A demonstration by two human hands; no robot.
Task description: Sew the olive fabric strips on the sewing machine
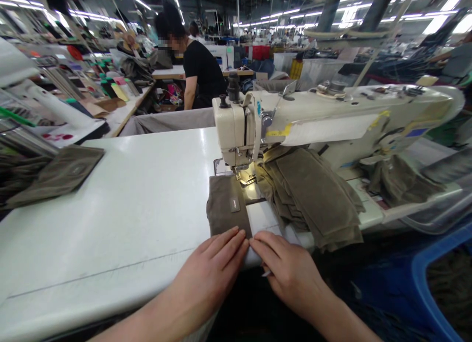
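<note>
An olive-brown fabric piece (223, 207) with a small label lies on the white table, its upper right edge beside the presser foot of the sewing machine (232, 130). On the piece's near end lies my left hand (216, 263), fingers extended and close together, pressing it flat. My right hand (285, 268) is closed at the near right corner of the piece, thumb and fingers pinched. A small metallic tool, partly hidden, pokes out from under its fingers. Right of the needle area rests a stack of similar olive pieces (313, 189).
More olive cloth (66, 172) lies at the table's left end. A blue basket (424, 268) stands at the lower right. Behind the white table (147, 194), a person in a black shirt (204, 69) bends near another workstation. Thread cones (106, 86) stand at the back left.
</note>
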